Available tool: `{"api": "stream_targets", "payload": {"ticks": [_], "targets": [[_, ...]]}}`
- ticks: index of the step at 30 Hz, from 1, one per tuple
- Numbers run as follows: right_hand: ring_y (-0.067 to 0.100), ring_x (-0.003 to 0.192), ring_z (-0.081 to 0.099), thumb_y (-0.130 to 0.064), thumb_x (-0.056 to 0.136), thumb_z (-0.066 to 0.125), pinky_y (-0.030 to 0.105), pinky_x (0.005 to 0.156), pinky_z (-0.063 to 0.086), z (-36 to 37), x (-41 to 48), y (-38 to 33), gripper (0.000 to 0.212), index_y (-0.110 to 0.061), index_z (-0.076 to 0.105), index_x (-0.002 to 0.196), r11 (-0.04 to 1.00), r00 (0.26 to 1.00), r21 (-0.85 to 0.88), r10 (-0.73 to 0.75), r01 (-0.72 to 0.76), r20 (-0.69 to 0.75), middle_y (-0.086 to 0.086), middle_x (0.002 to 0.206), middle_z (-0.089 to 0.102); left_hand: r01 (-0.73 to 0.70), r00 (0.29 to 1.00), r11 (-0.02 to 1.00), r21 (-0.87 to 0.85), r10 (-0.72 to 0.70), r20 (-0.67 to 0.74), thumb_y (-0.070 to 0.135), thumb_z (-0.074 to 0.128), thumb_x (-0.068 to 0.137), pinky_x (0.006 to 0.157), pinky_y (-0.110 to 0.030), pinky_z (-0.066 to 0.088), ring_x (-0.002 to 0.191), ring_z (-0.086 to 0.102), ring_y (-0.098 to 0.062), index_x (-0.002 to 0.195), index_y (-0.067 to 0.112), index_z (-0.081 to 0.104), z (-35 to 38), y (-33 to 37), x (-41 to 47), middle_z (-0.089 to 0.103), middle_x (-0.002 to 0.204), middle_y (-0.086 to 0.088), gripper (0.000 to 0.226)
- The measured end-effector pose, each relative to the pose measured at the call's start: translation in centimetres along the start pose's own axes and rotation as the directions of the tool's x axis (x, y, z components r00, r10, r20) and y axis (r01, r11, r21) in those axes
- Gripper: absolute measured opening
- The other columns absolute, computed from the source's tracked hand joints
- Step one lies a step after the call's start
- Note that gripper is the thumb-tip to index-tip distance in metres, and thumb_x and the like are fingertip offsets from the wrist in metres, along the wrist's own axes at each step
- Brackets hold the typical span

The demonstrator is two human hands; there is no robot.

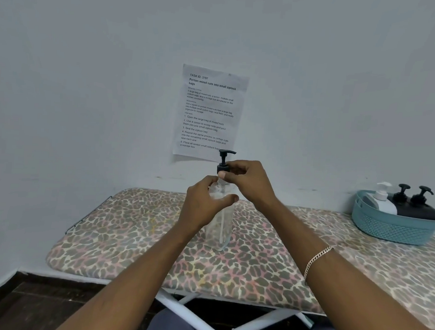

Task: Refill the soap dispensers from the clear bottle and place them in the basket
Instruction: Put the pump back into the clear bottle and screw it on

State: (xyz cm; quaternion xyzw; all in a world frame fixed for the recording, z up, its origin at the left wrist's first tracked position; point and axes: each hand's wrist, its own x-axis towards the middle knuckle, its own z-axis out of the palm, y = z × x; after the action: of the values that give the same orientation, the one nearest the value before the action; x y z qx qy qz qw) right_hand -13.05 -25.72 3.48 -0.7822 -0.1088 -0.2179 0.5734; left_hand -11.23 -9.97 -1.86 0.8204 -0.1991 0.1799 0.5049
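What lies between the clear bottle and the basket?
Between bottle and basket only bare patterned cover; the right forearm crosses above it, head view.

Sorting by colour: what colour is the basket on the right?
The basket is pale teal blue, seen in the head view.

The bottle [219, 230] stands on the board [132, 236], mid-view. The left hand [204, 204] grips its shoulder from 9 o'clock. The right hand [248, 179] pinches the pump [224, 162] on top from 3 o'clock. At 3 o'clock, well apart, the basket [394, 229] sits on the board with three dispensers [402, 197] in it. At 12 o'clock, behind, a sheet [209, 111] hangs on the wall [89, 82].
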Motion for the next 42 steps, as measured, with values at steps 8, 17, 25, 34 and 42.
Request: {"api": "stream_targets", "payload": {"ticks": [8,17,25,34,42], "targets": [[0.015,0.097,0.078,-0.01,0.088,0.083,0.036,0.095,0.06,0.3,-0.7,1.6,0.022,-0.018,0.082,0.108,0.993,0.999,0.109,0.053,-0.052,-0.002,-0.002,0.098,0.082,-0.009,1.0,0.999,-0.035,0.008,-0.007,0.053,0.089,0.074,0.076,-0.014,0.05,0.094,0.063,0.018,0.12,0.035,0.069,0.1,-0.2,0.0,0.071,0.101,0.025,0.053],[0.001,0.061,0.052,-0.03,0.076,0.093,0.014,0.057,0.042,1.7,-0.6,1.9,0.047,-0.017,0.05,0.09,0.995,0.993,0.013,0.102,-0.101,-0.065,-0.007,0.077,0.054,-0.038,0.999,0.998,-0.057,0.038,0.007,0.044,0.086,0.075,0.072,-0.023,0.054,0.089,0.07,0.004,0.113,0.036,0.071,0.0,-0.1,0.2,0.073,0.094,0.027,0.042],[0.017,0.113,0.073,0.001,0.093,0.073,0.024,0.093,0.055,-1.1,0.5,1.2,0.033,-0.011,0.074,0.124,0.972,0.97,0.212,0.051,-0.104,0.239,0.005,0.119,0.078,-0.058,0.998,0.997,-0.042,0.057,-0.01,0.058,0.089,0.072,0.067,-0.008,0.048,0.091,0.065,0.011,0.109,0.036,0.068,-0.1,0.0,-0.1,0.071,0.098,0.022,0.048],[-0.003,0.055,0.046,-0.035,0.07,0.097,0.02,0.061,0.04,1.1,0.9,1.2,0.055,-0.023,0.047,0.089,0.993,0.996,-0.109,0.06,-0.054,0.059,-0.011,0.073,0.052,-0.066,0.998,0.997,-0.049,0.065,-0.022,0.053,0.086,0.075,0.061,-0.011,0.045,0.079,0.066,0.007,0.11,0.035,0.07,-0.1,0.0,-0.1,0.072,0.089,0.026,0.042],[0.011,0.105,0.072,0.001,0.092,0.074,0.022,0.086,0.053,-1.2,0.9,0.6,0.031,-0.002,0.071,0.123,0.987,0.962,0.12,0.071,-0.106,0.262,0.003,0.117,0.074,-0.053,0.998,0.998,-0.043,0.052,-0.017,0.06,0.087,0.072,0.071,-0.018,0.049,0.094,0.062,0.014,0.107,0.04,0.065,0.1,-0.2,0.0,0.07,0.099,0.024,0.045]]}}
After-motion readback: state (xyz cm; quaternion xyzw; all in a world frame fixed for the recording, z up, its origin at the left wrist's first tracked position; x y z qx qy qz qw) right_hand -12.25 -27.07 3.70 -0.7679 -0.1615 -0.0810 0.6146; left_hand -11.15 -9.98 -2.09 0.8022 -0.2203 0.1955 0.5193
